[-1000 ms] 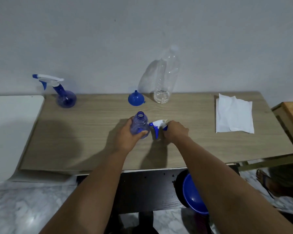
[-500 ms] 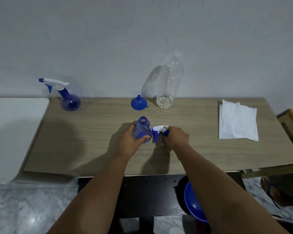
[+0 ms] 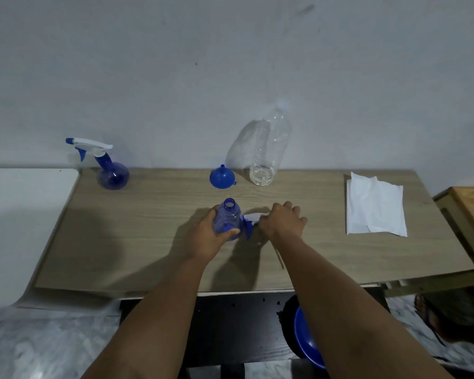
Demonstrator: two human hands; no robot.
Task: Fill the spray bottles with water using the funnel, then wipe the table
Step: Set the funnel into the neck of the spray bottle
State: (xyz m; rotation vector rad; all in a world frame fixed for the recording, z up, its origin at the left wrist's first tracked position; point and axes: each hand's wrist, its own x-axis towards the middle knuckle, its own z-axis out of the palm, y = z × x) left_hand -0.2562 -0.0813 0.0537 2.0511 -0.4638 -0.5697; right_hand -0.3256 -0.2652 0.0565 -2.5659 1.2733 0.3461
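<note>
An uncapped blue spray bottle (image 3: 227,218) stands upright mid-table, and my left hand (image 3: 207,236) grips its body. Its white and blue spray head (image 3: 250,220) lies on the table just right of the bottle, with its thin tube (image 3: 280,259) running toward me. My right hand (image 3: 282,222) hovers over the head's rear end with fingers loosely spread, gripping nothing. A blue funnel (image 3: 221,179) sits mouth-down near the wall. Next to it stands a clear plastic bottle (image 3: 268,154) with a little water at the bottom. A second blue spray bottle (image 3: 112,176), capped, stands far left.
A white paper towel (image 3: 372,209) lies on the right part of the wooden table (image 3: 148,242). A white surface (image 3: 19,214) adjoins on the left, a wooden cabinet (image 3: 471,214) on the right. A blue basin (image 3: 307,340) sits under the table; another person's foot (image 3: 422,307) shows at right.
My right hand has let go of the spray head, leaving it lying on the table, and its fingers have spread. My left hand still grips the bottle. The camera tilted slightly.
</note>
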